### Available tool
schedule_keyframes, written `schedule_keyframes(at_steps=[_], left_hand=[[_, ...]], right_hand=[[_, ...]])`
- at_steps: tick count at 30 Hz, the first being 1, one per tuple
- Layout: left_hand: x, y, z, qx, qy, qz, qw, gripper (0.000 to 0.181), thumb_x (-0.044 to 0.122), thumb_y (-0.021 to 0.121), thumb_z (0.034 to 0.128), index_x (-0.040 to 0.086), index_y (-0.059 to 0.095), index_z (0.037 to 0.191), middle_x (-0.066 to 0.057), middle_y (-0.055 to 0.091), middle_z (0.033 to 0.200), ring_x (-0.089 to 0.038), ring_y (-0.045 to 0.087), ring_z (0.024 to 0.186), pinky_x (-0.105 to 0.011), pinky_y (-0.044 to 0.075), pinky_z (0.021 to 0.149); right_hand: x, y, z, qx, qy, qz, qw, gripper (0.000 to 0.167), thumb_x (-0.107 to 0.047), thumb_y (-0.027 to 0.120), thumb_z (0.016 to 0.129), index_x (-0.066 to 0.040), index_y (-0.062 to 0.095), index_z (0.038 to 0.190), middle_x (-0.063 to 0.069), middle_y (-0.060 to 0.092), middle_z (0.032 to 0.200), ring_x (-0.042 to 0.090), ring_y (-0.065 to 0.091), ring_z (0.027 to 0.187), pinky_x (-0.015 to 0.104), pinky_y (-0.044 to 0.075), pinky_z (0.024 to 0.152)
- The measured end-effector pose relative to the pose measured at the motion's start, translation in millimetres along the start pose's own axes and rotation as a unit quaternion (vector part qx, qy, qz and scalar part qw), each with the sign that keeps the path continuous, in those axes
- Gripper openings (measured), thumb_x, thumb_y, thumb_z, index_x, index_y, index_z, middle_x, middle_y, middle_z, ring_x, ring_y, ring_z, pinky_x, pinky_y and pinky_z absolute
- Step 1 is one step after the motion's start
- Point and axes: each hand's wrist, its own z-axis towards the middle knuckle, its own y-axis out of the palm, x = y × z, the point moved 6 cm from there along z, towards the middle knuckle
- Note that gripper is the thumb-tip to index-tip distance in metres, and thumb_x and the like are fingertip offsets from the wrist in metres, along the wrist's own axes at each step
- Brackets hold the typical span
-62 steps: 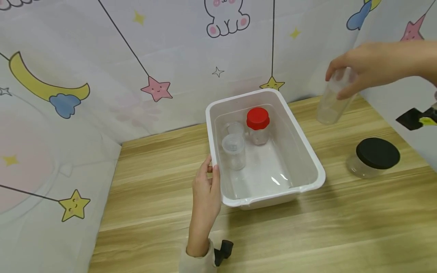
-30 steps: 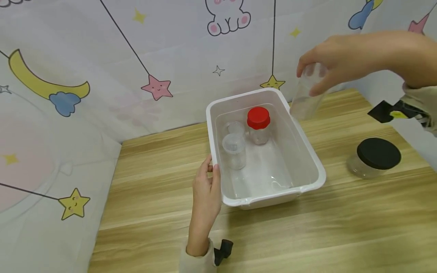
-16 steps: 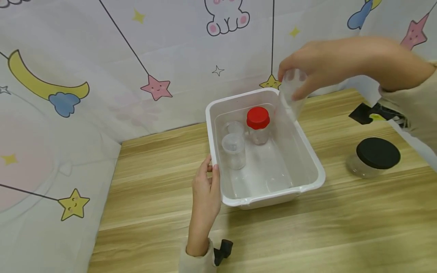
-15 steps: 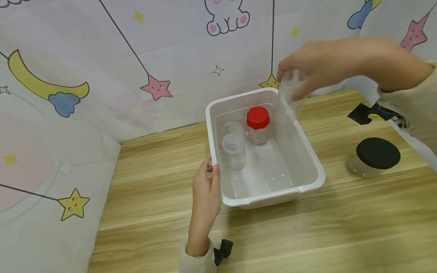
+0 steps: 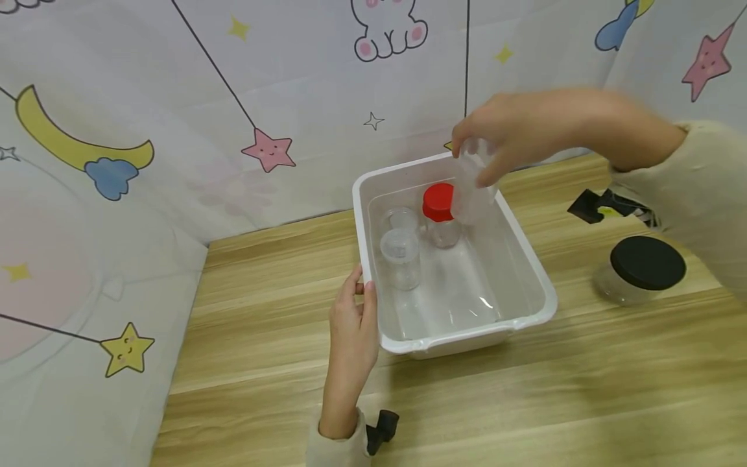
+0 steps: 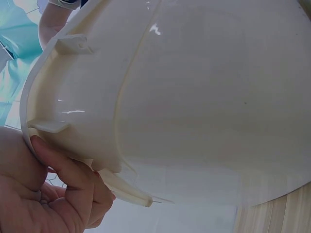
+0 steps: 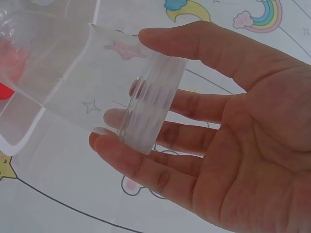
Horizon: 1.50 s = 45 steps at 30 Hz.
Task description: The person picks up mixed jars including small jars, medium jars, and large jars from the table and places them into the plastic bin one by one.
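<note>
My right hand (image 5: 508, 130) holds a tall clear plastic jar (image 5: 469, 198) by its top, tilted over the back right of a white plastic basin (image 5: 461, 339). In the right wrist view, thumb and fingers wrap the jar's ribbed translucent lid (image 7: 154, 102). My left hand (image 5: 353, 324) grips the basin's left rim; the left wrist view has its curled fingers (image 6: 73, 174) under the edge. Inside the basin stand a red-lidded clear jar (image 5: 438, 202), partly covered by the held jar, and two small clear containers, one in front (image 5: 404, 266) and one behind (image 5: 399, 218).
A squat clear jar with a black lid (image 5: 648, 263) stands on the wood-grain table (image 5: 262, 324), right of the basin. A white cartoon-printed cloth (image 5: 321, 97) backs the table and also hangs along both sides.
My right hand has carried the clear jar leftward from the table's back right, over the basin's rim, and lowered it slightly inside. The left hand and basin have stayed put.
</note>
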Motion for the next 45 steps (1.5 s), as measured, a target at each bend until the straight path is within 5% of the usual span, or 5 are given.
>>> schedule_keyframes(at_steps=[23, 33, 45], left_hand=[[0.1, -1.2, -0.6, 0.002, 0.002, 0.006, 1.0, 0.046, 0.019, 0.045, 0.108, -0.008, 0.041, 0.145, -0.017, 0.055, 0.106, -0.033, 0.072, 0.084, -0.039, 0.061, 0.069], [0.5, -2.2, -2.0, 0.004, -0.002, 0.008, 1.0, 0.046, 0.019, 0.045, 0.108, -0.008, 0.042, 0.145, -0.017, 0.055, 0.106, -0.031, 0.071, 0.083, -0.042, 0.061, 0.07], [0.3, -1.9, -2.1, 0.008, 0.007, 0.0, 0.9999, 0.045, 0.018, 0.046, 0.1078, -0.008, 0.043, 0.144, -0.02, 0.056, 0.105, -0.031, 0.072, 0.081, -0.04, 0.061, 0.068]], right_hand=[[-15, 16, 17.9, 0.004, -0.052, 0.021, 0.9984, 0.038, -0.016, 0.074, 0.083, 0.0, 0.063, 0.115, 0.014, 0.064, 0.113, 0.027, 0.059, 0.094, 0.044, 0.051, 0.084], [-23, 32, 27.6, -0.021, -0.025, 0.039, 0.9987, 0.028, -0.014, 0.072, 0.084, -0.006, 0.065, 0.11, 0.009, 0.061, 0.104, 0.027, 0.054, 0.098, 0.039, 0.051, 0.077], [-26, 48, 38.9, -0.023, -0.037, 0.06, 0.9973, 0.029, -0.003, 0.07, 0.08, -0.004, 0.063, 0.108, 0.008, 0.06, 0.098, 0.026, 0.053, 0.09, 0.037, 0.049, 0.074]])
